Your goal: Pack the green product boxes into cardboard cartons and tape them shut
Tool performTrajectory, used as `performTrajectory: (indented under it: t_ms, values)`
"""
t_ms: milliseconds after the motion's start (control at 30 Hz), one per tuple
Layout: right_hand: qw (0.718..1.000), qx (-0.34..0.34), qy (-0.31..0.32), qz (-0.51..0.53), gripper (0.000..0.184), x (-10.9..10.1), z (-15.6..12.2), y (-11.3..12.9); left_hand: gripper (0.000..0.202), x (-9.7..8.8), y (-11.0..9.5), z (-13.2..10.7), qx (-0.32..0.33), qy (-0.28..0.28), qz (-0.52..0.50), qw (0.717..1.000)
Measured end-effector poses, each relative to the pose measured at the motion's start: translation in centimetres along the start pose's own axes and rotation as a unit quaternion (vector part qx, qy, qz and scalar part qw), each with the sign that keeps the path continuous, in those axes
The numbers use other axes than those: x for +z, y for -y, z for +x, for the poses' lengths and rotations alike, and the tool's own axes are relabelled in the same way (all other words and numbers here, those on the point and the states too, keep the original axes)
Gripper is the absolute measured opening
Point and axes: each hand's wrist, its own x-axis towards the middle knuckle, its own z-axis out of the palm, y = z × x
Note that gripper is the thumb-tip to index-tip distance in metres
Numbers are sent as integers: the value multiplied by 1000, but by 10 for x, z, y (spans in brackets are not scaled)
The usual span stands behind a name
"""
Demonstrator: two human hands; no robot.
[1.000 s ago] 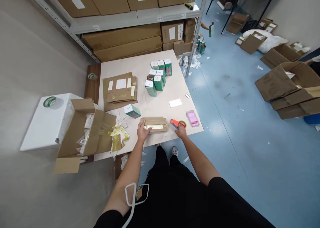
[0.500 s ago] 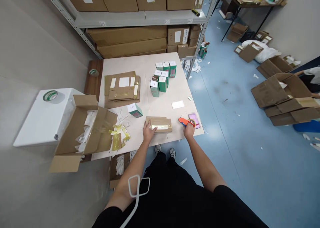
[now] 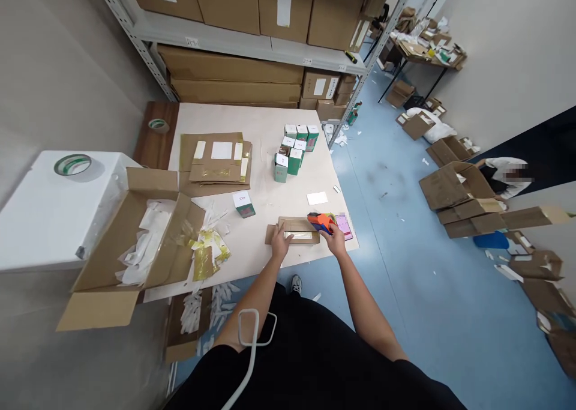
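A small flat cardboard box [image 3: 297, 223] lies near the table's front edge, a shiny strip of tape along its front part. My left hand [image 3: 281, 244] grips its left end, thumb and fingers holding it against the table. In my right hand [image 3: 335, 242] is an orange and blue tape dispenser [image 3: 321, 221], its front over the box's right end. A pink pad [image 3: 344, 226] lies just right of that hand. Beyond the box are a white card [image 3: 317, 198] and a single green-and-white carton [image 3: 243, 204].
Several green cartons [image 3: 294, 160] stand at the table's back right. Flattened cardboard [image 3: 216, 170] is stacked at left. An open box [image 3: 112, 230] with white paper and crumpled yellow tape [image 3: 204, 260] sits front left. Shelving [image 3: 252, 41] borders the back. A person [image 3: 506, 176] is beside boxes at right.
My right hand has brought the tape dispenser left and up to the box's right end. My left hand still holds the box, which now sits slightly farther right. The view has turned right.
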Motion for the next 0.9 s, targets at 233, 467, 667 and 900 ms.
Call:
performTrajectory:
  t_ms: [233, 467, 667, 900]
  values:
    - [986, -12, 109, 125, 43, 38, -10, 16, 72, -9, -13, 13, -37, 31, 105, 993]
    - [988, 9, 121, 98, 44, 53, -13, 3, 69, -29, -10, 7, 18, 57, 150, 987]
    - [991, 4, 117, 67, 43, 55, -15, 0, 64, -48, -20, 0, 189, 22, 115, 975]
    - [986, -5, 152, 61, 47, 50, -5, -1, 27, -51, -43, -7, 270, 11, 97, 958]
